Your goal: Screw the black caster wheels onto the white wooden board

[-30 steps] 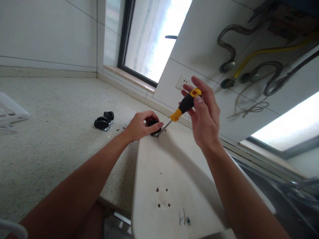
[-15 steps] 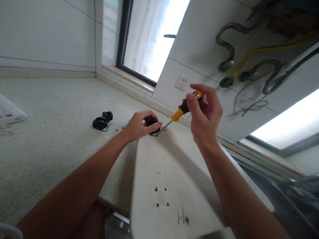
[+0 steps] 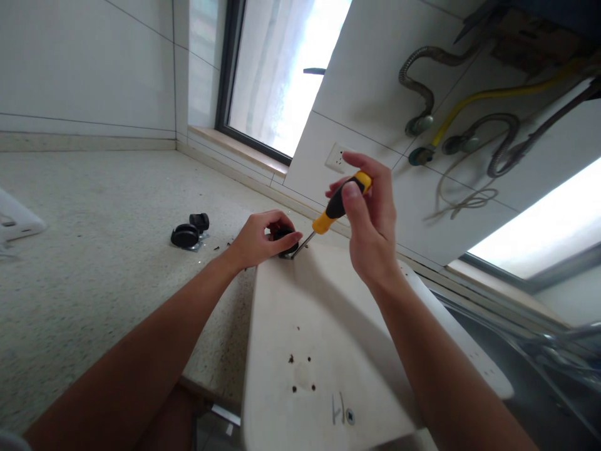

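With my right hand [image 3: 370, 219] I grip a yellow and black screwdriver [image 3: 339, 202], its shaft slanting down and left. The tip meets the base of a black caster wheel [image 3: 286, 243] at the far left corner of a white board [image 3: 328, 313]. Fingers and thumb of my left hand [image 3: 263, 238] are closed around that caster, hiding much of it. Four-hole pattern aside, several dark screw holes [image 3: 304, 373] show on the nearer part of the board, beside a recessed screw [image 3: 350, 416].
More black casters [image 3: 188, 232] lie on the speckled countertop [image 3: 113, 282], with small screws [image 3: 216, 248] near them. A white plastic object [image 3: 19, 216] sits at far left. Behind are a wall socket [image 3: 336, 158], pipes and a yellow hose [image 3: 488, 100]. A metal sink [image 3: 526, 369] is at right.
My right hand and the screwdriver's handle have shifted slightly left, and the fingers have turned on the handle. My left hand stays on the caster. The whole view has moved a little.
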A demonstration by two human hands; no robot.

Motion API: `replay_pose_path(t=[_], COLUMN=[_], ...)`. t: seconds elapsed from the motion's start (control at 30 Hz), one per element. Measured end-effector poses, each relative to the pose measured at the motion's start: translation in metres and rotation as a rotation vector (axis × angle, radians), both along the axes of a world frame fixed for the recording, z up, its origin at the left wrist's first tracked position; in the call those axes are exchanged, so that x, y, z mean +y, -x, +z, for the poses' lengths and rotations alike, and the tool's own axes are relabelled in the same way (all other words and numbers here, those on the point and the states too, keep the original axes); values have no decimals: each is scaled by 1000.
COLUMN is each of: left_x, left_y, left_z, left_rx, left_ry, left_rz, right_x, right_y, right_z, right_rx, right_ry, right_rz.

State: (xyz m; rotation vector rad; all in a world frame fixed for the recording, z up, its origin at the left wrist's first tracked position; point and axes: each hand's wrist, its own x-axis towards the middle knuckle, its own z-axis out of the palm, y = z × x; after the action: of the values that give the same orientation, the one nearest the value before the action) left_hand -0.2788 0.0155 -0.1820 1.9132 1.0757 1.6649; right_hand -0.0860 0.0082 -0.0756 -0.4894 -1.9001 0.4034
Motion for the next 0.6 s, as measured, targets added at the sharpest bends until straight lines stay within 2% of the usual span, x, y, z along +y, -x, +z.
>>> replay_pose_path(t=[0.1,0.27,0.37,0.47,0.53,0.6], left_x=[1,1,1,0,0,1], left_y=[0,-1,-1,-1,0,1], left_z=[0,-2,-2,-3,-3,-4], left_rx=[3,-7,-10,-6,-2,-2], left_ry=[-2,5,-1,-7,-10,-12], left_rz=[10,2,9,11,10,13], right_x=[1,9,15,18,19,21], right_y=[-3,2,2,-3,-8,-12], right_z=[1,-6,-14,-18,-19,-17], right_rx=[-31,238,290,271,267,321], right_ry=[153,115,207,322,351,357], right_rz=[126,5,7,131,245,272])
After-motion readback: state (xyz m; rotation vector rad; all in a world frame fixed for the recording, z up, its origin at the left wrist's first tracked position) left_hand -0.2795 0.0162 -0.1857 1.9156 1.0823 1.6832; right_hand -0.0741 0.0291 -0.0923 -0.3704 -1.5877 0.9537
